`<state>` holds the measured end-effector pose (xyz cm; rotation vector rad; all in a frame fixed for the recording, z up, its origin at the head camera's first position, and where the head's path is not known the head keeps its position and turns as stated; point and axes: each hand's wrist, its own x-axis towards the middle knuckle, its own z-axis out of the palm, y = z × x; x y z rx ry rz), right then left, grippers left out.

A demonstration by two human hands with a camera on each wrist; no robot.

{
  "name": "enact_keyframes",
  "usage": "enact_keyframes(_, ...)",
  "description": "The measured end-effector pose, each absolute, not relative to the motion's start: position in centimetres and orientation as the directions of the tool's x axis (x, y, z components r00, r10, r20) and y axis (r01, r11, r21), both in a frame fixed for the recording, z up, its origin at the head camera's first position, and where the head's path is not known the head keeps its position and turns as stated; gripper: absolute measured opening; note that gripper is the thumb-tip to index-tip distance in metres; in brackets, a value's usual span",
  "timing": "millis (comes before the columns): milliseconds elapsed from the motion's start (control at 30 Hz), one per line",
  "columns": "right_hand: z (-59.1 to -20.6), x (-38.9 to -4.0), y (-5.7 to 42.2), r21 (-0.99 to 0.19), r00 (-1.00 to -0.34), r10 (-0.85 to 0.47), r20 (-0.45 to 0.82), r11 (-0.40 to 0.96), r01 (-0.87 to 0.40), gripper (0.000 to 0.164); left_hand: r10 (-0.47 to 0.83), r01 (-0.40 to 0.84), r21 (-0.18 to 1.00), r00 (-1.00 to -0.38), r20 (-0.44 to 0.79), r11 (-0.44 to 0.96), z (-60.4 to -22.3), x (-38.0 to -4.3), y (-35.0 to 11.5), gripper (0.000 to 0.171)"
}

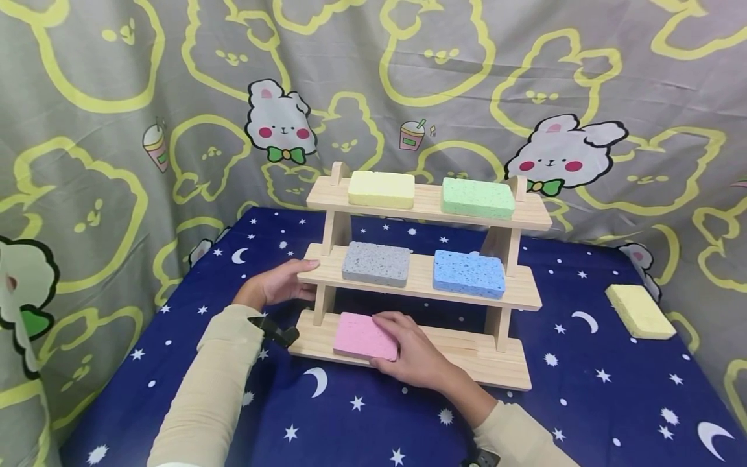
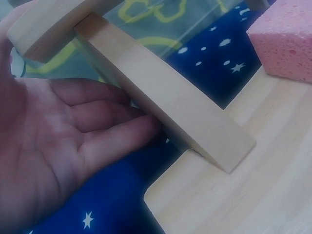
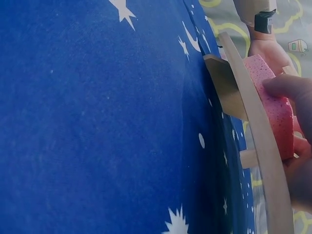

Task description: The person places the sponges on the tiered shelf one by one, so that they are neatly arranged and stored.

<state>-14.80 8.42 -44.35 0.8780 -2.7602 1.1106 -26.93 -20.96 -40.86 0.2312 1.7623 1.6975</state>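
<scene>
A three-tier wooden display rack [image 1: 467, 353] stands on the cloth. On its bottom tier, toward the left, lies a pink sponge [image 1: 362, 336]. My right hand [image 1: 417, 350] grips that sponge from its right side, thumb at the front edge and fingers over the back. In the right wrist view the pink sponge [image 3: 275, 109] rests against the tier. My left hand [image 1: 286, 282] holds the rack's left end, thumb on the middle tier and fingers below. In the left wrist view its fingers touch the slanted side support [image 2: 165, 92].
A yellow sponge [image 1: 381, 189] and a green sponge [image 1: 477, 198] sit on the top tier. The middle tier bears a grey sponge [image 1: 376, 264] and a blue sponge [image 1: 469, 273]. Another yellow sponge [image 1: 640, 311] lies right of the rack on the blue starry cloth [image 1: 350, 428]. A patterned curtain [image 1: 350, 78] hangs behind.
</scene>
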Motion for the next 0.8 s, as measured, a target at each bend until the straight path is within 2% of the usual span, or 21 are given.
enact_keyframes(800, -44.19, -14.71, 8.68, -0.645, -0.83, -0.517, 0.208, 0.566, -0.514, 0.073, 0.558, -0.31, 0.941, -0.761, -0.331, 0.136, -40.88, -26.84, -20.95, 0.063)
